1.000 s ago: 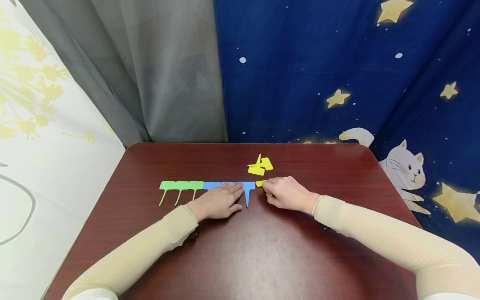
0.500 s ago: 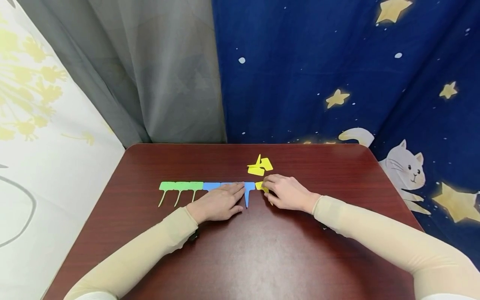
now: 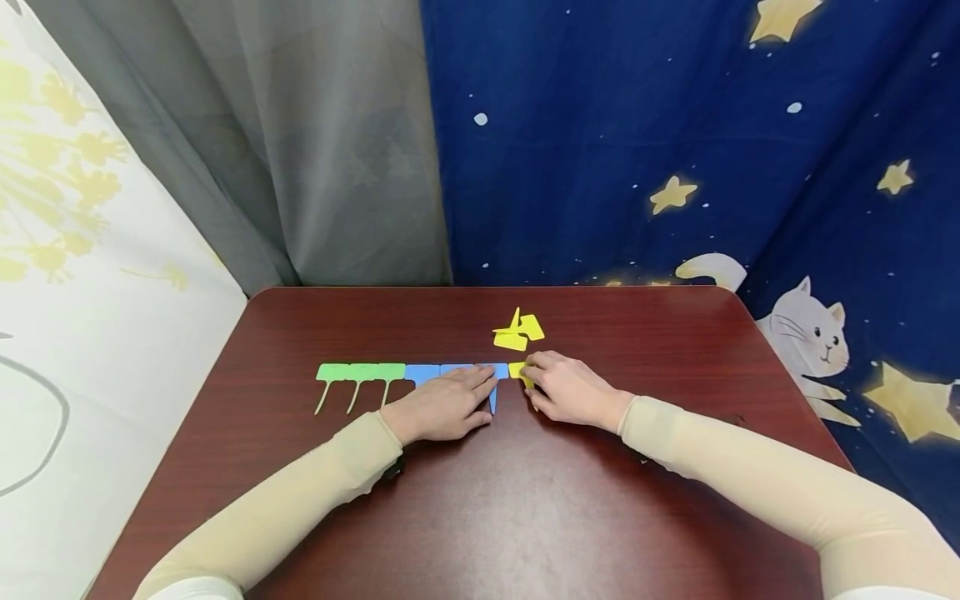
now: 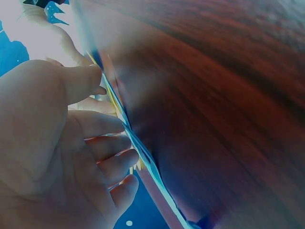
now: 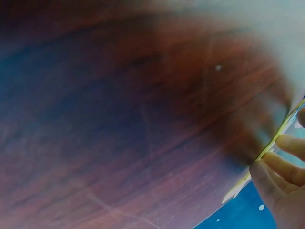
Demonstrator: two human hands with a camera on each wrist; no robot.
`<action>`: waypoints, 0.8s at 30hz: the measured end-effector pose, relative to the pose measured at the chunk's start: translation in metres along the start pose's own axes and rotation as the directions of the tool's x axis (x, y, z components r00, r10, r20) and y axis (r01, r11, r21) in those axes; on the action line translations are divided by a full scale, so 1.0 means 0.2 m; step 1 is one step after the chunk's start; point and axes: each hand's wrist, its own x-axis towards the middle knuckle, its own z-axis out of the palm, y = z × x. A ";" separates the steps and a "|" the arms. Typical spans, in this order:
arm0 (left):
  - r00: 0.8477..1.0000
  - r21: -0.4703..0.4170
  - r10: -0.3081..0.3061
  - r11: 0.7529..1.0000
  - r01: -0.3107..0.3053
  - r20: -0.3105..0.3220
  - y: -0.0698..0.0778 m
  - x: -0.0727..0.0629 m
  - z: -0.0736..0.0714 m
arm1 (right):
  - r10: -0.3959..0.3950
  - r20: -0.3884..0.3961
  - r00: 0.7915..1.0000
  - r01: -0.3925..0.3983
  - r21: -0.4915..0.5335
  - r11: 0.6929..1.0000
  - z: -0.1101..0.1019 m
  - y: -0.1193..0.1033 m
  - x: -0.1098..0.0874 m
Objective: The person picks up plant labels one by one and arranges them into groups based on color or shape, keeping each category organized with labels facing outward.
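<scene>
Starry curtain [image 3: 600, 142], reddish table [image 3: 517, 508], left hand [image 3: 441, 406] across blue tags [image 3: 422, 372]

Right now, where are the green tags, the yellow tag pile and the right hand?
Green tags [image 3: 364, 372]: head view, middle tag's broad end.
Yellow tag pile [image 3: 511, 342]: head view, nearest tag's face.
Right hand [image 3: 567, 387]: head view, back of the hand.
</scene>
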 end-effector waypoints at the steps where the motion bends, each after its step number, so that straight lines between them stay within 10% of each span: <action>1: 1.000 0.002 0.002 1.000 -0.002 0.001 0.00 0.00 0.00 | 0.001 0.000 1.000 -0.001 -0.006 1.000 0.00 0.00 0.00; 24: 1.000 0.011 -0.008 1.000 0.008 -0.002 0.01 0.00 0.00 | 0.013 -0.015 1.000 -0.013 -0.009 1.000 -0.01 -0.04 0.01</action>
